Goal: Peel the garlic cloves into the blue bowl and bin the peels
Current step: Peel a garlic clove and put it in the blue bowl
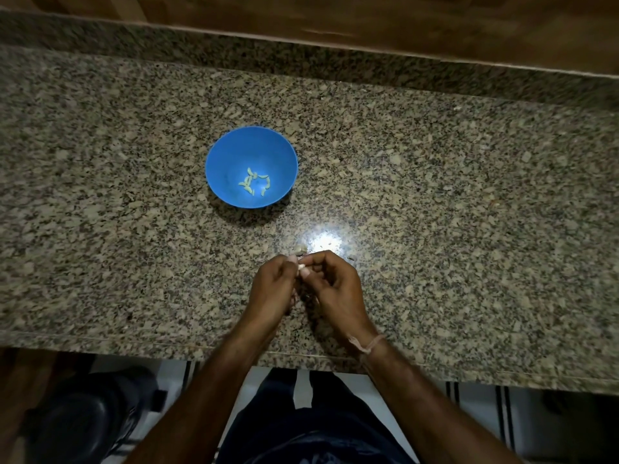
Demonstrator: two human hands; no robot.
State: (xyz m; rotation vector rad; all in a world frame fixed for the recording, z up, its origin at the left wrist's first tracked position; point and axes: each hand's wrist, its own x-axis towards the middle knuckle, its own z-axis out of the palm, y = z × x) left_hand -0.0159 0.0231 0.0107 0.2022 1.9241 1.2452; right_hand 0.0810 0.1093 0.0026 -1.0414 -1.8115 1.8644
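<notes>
A blue bowl (231, 152) stands on the speckled granite counter (435, 182), left of centre, with several pale peeled garlic cloves (254, 183) at its bottom. Nearer the front edge, my left hand (273, 286) and my right hand (335, 286) meet over the counter. Both pinch one small pale garlic clove (301, 266) between their fingertips. A few small bits of peel (299, 248) lie on the counter just beyond my fingers, beside a bright glare spot.
The counter's front edge (134, 343) runs across below my wrists. A dark round bin (83, 420) stands on the floor at lower left. A raised granite lip and a wooden surface (368, 25) border the far side.
</notes>
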